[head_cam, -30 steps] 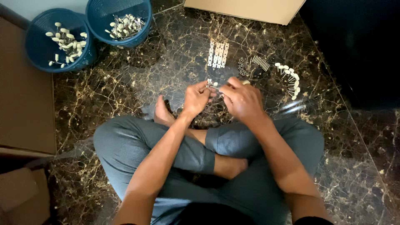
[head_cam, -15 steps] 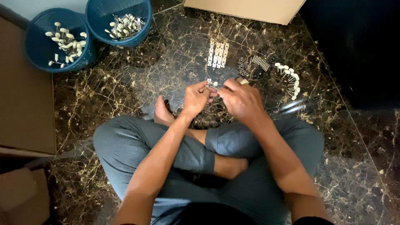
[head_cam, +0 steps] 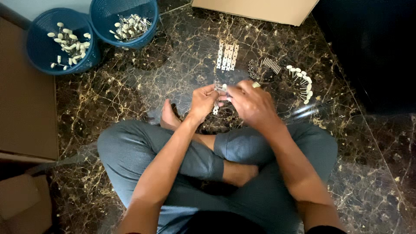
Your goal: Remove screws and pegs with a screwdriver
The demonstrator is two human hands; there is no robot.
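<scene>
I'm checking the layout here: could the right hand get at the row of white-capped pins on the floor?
Probably yes. The white-capped pins lie on bare floor just beyond the right hand, nothing between them, though that hand is now busy on a small metal strip.

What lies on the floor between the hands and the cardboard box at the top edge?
In the head view, a row of pale perforated metal strips lies on the marble floor between the hands and the cardboard box.

Blue baskets (head_cam: 60, 47), gold-veined dark marble floor (head_cam: 130, 91)
</scene>
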